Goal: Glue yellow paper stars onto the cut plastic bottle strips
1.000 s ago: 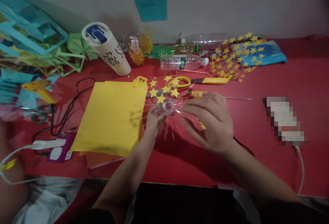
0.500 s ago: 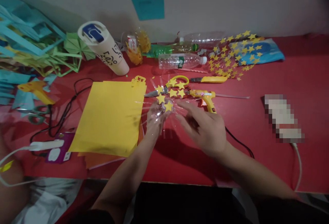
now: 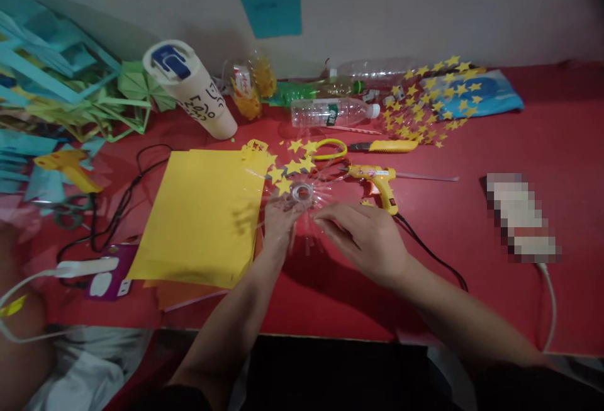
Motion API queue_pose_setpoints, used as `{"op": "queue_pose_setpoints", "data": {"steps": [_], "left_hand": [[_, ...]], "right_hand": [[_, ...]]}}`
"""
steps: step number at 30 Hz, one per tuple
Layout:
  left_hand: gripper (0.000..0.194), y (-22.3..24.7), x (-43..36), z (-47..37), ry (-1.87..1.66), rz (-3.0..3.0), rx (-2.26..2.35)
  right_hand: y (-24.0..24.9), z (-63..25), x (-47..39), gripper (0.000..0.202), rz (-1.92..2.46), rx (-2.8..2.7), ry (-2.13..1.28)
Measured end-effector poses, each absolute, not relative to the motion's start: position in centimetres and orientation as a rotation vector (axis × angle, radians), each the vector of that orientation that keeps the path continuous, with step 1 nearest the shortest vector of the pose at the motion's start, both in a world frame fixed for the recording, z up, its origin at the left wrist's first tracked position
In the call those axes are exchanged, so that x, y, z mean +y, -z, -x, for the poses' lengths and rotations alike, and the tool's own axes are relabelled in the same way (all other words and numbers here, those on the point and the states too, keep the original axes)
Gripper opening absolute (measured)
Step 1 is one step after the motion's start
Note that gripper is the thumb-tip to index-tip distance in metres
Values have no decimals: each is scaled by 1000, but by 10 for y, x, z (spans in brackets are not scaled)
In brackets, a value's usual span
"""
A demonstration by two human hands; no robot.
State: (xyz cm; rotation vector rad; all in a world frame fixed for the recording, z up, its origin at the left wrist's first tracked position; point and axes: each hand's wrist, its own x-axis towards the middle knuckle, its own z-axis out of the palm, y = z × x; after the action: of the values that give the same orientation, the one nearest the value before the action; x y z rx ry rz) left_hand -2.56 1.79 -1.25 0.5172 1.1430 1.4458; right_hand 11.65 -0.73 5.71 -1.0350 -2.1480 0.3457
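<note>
My left hand is closed around the neck of a clear plastic bottle piece, cut into thin strips that splay outward. Yellow paper stars sit on several of the strips on its far left side. Close to the near-side strips is my right hand, its fingers drawn together; whatever is at the fingertips is too small to make out. Just beyond that hand lies a yellow glue gun. Yellow-handled scissors lie partly behind the bottle piece.
Yellow paper sheets lie at left, near a second glue gun and a purple power strip. Behind stand a white tumbler, plastic bottles and a star-covered piece. A yellow cutter and a blurred-out device are further right.
The bottle piece has turned in my left hand, its stars moving left and its round opening now showing. My right hand has shifted slightly left and down, its fingers closing together.
</note>
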Motion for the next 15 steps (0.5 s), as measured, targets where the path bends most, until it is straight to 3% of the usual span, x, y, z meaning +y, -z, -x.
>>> {"op": "queue_pose_setpoints", "data": {"steps": [9, 15], "left_hand": [[47, 22, 15, 21, -1379, -410, 1107], [42, 19, 10, 20, -1346, -398, 1075]], "right_hand": [[-62, -116, -9, 10, 1056, -1979, -325], [-58, -114, -10, 16, 1029, -1935, -199]]}}
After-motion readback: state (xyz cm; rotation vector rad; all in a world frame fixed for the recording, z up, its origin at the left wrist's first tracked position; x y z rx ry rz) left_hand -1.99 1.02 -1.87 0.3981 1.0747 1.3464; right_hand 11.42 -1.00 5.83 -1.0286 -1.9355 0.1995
